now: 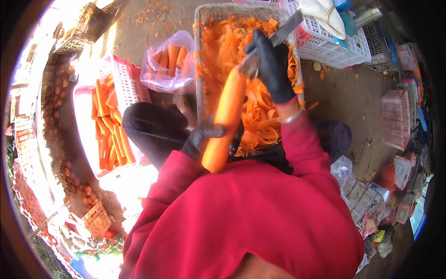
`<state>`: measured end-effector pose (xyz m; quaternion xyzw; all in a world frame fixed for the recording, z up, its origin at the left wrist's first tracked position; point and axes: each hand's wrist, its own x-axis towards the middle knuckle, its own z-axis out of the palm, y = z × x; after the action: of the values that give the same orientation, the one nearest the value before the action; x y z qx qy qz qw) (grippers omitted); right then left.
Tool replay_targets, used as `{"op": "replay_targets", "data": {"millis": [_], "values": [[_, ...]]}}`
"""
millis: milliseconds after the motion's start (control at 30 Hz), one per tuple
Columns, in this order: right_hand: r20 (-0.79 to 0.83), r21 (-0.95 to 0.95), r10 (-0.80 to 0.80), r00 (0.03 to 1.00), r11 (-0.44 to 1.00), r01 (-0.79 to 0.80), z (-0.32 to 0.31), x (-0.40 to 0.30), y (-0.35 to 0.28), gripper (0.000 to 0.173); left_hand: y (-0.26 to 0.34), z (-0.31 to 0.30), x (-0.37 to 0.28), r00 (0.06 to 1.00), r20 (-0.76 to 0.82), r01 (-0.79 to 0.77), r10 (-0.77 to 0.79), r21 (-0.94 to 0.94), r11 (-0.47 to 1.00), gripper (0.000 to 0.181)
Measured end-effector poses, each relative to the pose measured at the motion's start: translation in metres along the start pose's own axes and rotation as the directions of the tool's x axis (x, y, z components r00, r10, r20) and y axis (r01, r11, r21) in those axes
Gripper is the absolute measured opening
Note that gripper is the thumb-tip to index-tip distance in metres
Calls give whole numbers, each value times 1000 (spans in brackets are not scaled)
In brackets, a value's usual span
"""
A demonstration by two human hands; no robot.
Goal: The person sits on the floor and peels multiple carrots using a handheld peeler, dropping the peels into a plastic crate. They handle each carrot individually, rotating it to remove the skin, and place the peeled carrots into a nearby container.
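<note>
A large peeled carrot (226, 115) lies in my black-gloved left hand (205, 137), fingers wrapped about its lower part. My right hand (271, 62), also in a black glove, grips a metal bladed tool (287, 28), blurred by motion; whether it is a peeler or a knife I cannot tell. Its lower end is at the carrot's upper tip. Both hands are over a plastic crate (197, 76) heaped with orange carrot peelings (261, 115). Left of it, peeled carrots (169, 59) fill a clear plastic bag (155, 82), and more carrots (111, 129) lie in a pink and white basket (130, 82).
A white perforated basket (334, 48) with a pale knitted glove (325, 14) on it stands at upper right. Several crates line the right side, among them a pink one (396, 118). Onions (85, 195) lie at far left near an orange crate (96, 219).
</note>
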<state>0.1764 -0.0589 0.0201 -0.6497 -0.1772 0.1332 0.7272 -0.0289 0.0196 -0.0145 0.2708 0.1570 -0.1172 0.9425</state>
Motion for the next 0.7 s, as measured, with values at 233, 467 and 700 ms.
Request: {"op": "replay_targets", "data": {"millis": [233,467,700], "values": [[-62,114,-65,996,991,72,-15,12,-11,30,19,27,-6,992,-122,27,6,265,964,83],[-49,-46,-61,997,997,59,-6,8,14,39,31,19,16,974,-71,-123,215,631,766,70],[-273,-246,-107,956,968,38,-49,42,85,44,32,21,-10,999,-3,-33,41,537,843,75]]}}
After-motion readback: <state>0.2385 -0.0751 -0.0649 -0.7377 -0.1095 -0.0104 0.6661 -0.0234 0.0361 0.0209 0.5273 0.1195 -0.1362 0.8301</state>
